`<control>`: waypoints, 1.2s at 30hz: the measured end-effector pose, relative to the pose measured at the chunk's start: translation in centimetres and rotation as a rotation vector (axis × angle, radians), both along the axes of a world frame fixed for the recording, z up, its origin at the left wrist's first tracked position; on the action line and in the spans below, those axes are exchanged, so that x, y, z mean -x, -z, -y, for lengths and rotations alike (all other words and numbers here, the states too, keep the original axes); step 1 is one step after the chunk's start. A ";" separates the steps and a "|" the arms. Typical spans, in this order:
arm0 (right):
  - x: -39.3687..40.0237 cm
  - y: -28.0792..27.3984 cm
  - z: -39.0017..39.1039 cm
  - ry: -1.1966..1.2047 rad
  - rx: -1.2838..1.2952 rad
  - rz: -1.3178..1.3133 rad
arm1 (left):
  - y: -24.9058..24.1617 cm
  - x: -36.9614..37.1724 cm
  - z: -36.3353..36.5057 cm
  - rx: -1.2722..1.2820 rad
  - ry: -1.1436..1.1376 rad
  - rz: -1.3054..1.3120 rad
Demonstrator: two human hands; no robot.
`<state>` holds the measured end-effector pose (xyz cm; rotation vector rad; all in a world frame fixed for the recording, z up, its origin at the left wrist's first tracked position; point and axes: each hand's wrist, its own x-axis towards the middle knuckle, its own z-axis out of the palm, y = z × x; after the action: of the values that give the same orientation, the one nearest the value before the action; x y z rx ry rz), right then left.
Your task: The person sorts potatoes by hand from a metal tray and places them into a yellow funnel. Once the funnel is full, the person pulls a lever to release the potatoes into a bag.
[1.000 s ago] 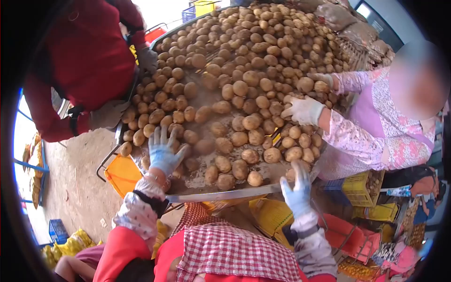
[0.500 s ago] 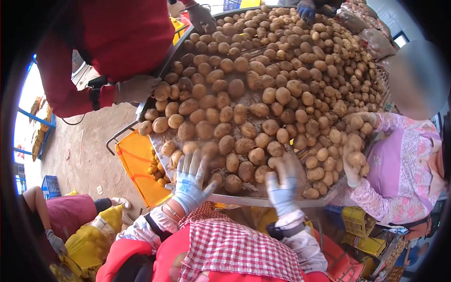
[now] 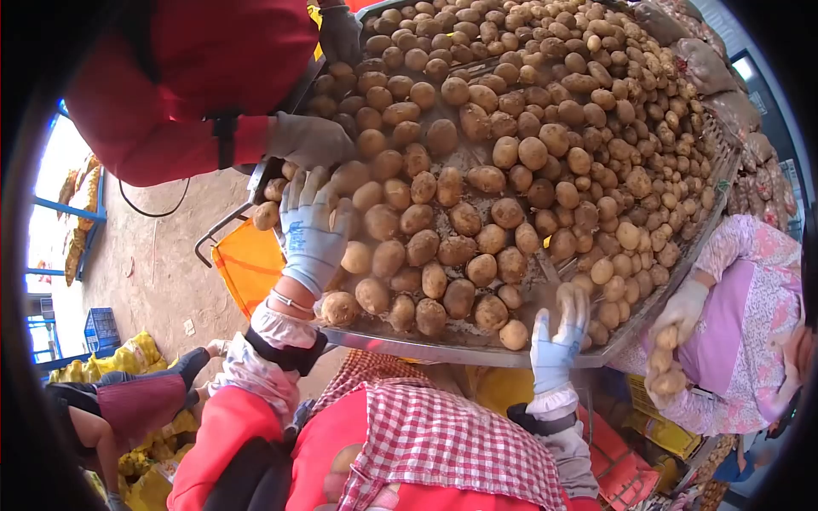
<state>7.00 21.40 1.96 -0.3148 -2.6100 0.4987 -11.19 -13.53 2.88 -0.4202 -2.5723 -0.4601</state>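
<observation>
A broad heap of brown potatoes [image 3: 443, 204] covers the metal sorting table [image 3: 469, 351] in front of me. My left hand [image 3: 313, 230], in a white and pale blue glove, reaches over the table's left edge, its fingers stretched out against potatoes there. By the front edge on the right is my right hand [image 3: 561, 336], gloved alike, fingers extended and thumb apart. It rests beside a few potatoes and grips none that I can see. A slatted strip [image 3: 545, 271] shows between the potatoes just above it.
At the left, a person in red has a grey-gloved hand [image 3: 311, 140] near my left one. A person in a pink flowered top [image 3: 724, 298] holds several potatoes at the right. An orange sack [image 3: 251, 264] hangs at the table's left side. Filled sacks [image 3: 707, 64] stand behind.
My left hand has moved left and away from me, toward the table's left edge. My right hand has shifted right. The person at the right has drawn potatoes off the table.
</observation>
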 end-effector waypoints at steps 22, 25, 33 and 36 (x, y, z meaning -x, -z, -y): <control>1.3 -1.7 1.0 -0.084 1.221 0.193 | 1.6 -6.3 -5.2 -0.040 0.264 0.527; 0.4 -1.0 2.1 -0.079 2.208 0.040 | 0.5 -6.8 -9.4 -0.389 0.532 0.555; 0.1 -0.4 1.4 -0.154 2.713 -0.049 | 3.2 -7.8 -9.8 0.267 0.562 0.369; -0.8 -1.1 1.0 -0.031 2.653 -0.082 | 1.8 -9.2 -5.7 0.278 0.537 0.467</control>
<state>7.84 20.37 3.03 -0.7533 -0.1511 3.1063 -1.96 -7.82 1.03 -1.2495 -2.9677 -0.4158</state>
